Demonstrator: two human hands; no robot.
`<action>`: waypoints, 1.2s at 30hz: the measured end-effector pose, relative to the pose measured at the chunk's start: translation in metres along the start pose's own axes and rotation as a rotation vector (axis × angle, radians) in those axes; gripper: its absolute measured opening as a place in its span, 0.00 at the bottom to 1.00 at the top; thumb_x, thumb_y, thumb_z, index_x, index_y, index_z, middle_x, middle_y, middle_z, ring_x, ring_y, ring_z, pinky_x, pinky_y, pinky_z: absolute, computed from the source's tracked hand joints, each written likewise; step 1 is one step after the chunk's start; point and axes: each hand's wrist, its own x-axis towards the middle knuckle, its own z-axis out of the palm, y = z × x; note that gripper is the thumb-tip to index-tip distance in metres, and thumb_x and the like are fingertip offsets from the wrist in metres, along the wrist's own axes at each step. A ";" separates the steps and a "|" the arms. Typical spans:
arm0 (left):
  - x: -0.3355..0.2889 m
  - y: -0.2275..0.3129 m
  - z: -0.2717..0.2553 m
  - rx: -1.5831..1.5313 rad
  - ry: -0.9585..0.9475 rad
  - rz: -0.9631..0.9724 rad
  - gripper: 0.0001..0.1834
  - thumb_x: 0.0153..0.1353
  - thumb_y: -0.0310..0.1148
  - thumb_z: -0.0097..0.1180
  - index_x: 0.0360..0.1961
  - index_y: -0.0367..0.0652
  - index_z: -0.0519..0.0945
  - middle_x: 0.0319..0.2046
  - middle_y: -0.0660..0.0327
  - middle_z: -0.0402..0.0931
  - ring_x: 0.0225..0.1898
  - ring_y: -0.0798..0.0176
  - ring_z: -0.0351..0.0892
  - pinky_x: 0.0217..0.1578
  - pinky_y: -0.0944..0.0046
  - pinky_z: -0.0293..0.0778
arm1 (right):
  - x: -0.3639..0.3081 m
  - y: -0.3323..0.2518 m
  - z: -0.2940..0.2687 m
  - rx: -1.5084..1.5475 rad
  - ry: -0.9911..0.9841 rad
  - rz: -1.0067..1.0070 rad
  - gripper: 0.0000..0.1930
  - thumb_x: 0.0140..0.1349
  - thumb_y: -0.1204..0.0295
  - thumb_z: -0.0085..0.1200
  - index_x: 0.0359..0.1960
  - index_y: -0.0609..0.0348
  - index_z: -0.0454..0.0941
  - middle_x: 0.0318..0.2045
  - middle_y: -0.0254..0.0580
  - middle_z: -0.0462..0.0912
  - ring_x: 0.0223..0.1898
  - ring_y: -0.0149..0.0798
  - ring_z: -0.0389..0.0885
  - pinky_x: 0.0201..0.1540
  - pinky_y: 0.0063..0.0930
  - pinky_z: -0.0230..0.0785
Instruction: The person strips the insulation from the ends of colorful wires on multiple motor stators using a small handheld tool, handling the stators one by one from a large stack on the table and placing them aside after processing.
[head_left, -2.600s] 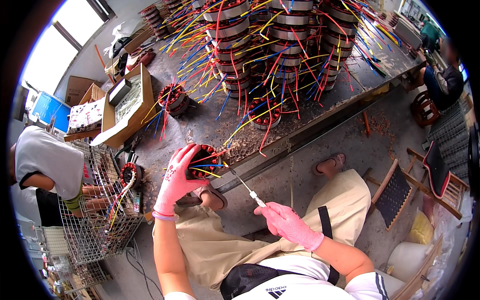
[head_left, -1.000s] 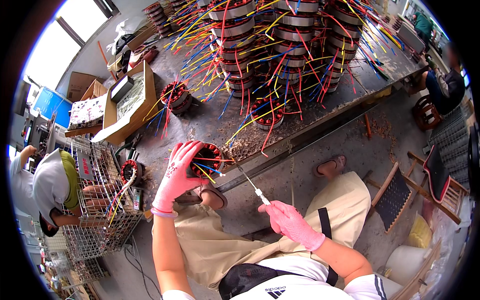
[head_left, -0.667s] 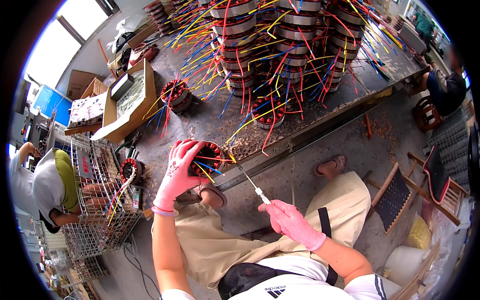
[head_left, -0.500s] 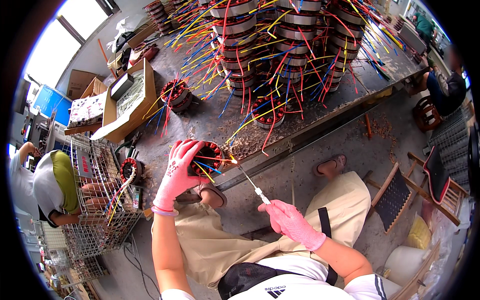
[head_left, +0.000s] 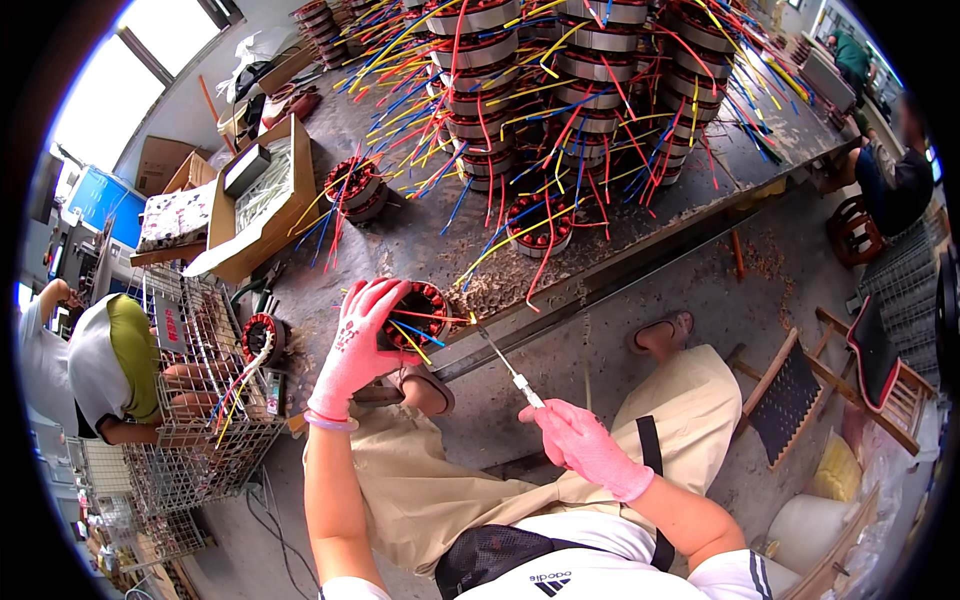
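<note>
My left hand (head_left: 358, 340), in a pink glove, is closed around a motor stator (head_left: 420, 318) at the table's front edge. Red coils ring its open centre, and blue, yellow and red wire leads stick out toward the right. My right hand (head_left: 583, 447), also gloved in pink, grips a thin metal rod tool with a white handle (head_left: 528, 391). Its shaft slants up and left, and the tip is at the end of a red lead beside the stator. Whether the tip hooks the lead is too small to tell.
Tall stacks of stators (head_left: 480, 105) with many coloured leads stand at the back. Single stators (head_left: 540, 225) sit nearer. Left are a cardboard box (head_left: 255, 215) of thin strips, a wire basket (head_left: 190, 420) and a person bending. A wooden chair (head_left: 790, 400) stands right.
</note>
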 end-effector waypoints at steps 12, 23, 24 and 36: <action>-0.001 -0.002 0.001 0.016 -0.003 -0.004 0.54 0.30 0.35 0.77 0.66 0.46 0.70 0.63 0.53 0.69 0.69 0.48 0.61 0.73 0.43 0.48 | -0.002 -0.005 0.002 0.004 -0.001 0.018 0.14 0.75 0.67 0.42 0.47 0.63 0.78 0.17 0.27 0.66 0.17 0.21 0.64 0.21 0.20 0.55; -0.003 -0.005 0.003 0.046 -0.004 0.006 0.56 0.28 0.36 0.78 0.67 0.45 0.69 0.64 0.54 0.68 0.70 0.47 0.60 0.73 0.44 0.49 | -0.003 -0.008 0.002 -0.069 -0.009 0.016 0.14 0.76 0.66 0.42 0.48 0.63 0.78 0.16 0.28 0.66 0.17 0.21 0.62 0.20 0.20 0.54; -0.003 -0.004 0.003 0.035 -0.005 0.001 0.55 0.29 0.35 0.77 0.67 0.45 0.69 0.64 0.54 0.68 0.69 0.46 0.60 0.73 0.44 0.49 | -0.003 -0.010 0.002 -0.073 -0.008 0.031 0.14 0.75 0.67 0.43 0.46 0.63 0.78 0.17 0.28 0.66 0.17 0.22 0.64 0.21 0.21 0.56; -0.002 -0.005 0.003 0.060 0.006 0.006 0.56 0.27 0.37 0.78 0.66 0.45 0.70 0.64 0.55 0.68 0.70 0.44 0.58 0.72 0.44 0.51 | 0.000 0.002 -0.001 -0.074 -0.018 -0.060 0.13 0.75 0.67 0.43 0.46 0.62 0.78 0.16 0.28 0.66 0.17 0.22 0.64 0.21 0.22 0.55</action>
